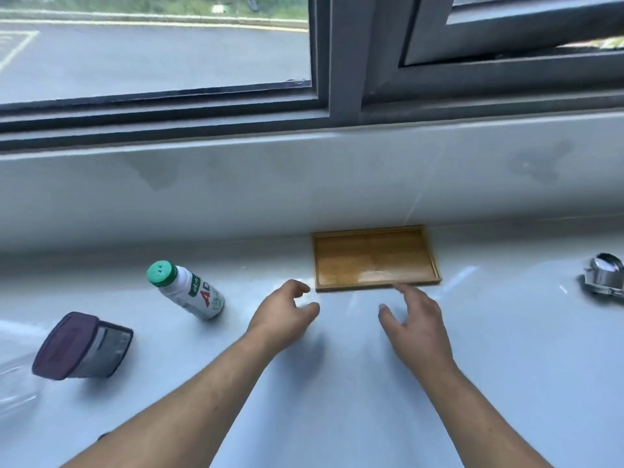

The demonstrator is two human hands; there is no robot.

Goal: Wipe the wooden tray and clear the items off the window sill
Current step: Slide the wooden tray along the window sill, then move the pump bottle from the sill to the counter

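A flat wooden tray (373,256) lies on the white window sill (506,349), pushed against the back wall, with nothing in it. My left hand (283,319) hovers just in front of the tray's near left corner, fingers curled loosely and holding nothing. My right hand (417,327) is spread open in front of the tray's near edge; its fingertips reach that edge. A white bottle with a green cap (187,290) stands tilted to the left of my hands. Further left sits a grey container with a dark purple lid (82,346).
A shiny metal object (604,276) rests at the sill's far right edge. A clear plastic item (15,383) shows at the far left edge. Behind the sill rise a white wall and the grey window frame (337,79).
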